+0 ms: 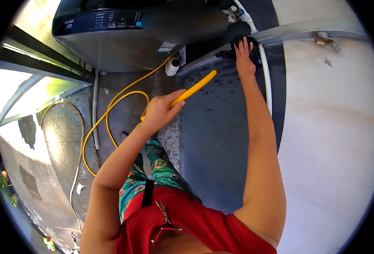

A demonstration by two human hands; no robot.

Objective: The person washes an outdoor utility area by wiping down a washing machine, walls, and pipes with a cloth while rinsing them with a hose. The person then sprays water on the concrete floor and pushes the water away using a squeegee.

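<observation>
1. Brand: "Haier" on the dark machine (110, 53), upper left. Smaller panel markings, plus the white-and-blue sticker (167, 47) low on its body: too small to read.
2. Yellow hose (197, 87): smooth, bright, slightly curved at its raised end; the rest looped on the floor (153, 84) and ran toward the machine, near a white bottle (172, 67).
3. Left hand (163, 111): closed round the hose near that end, above the dark panel (216, 139).
4. Right hand (245, 57): open, fingers spread on a black cloth (254, 50) at the metal rail (276, 37), beside the white pipe (265, 80).
</observation>
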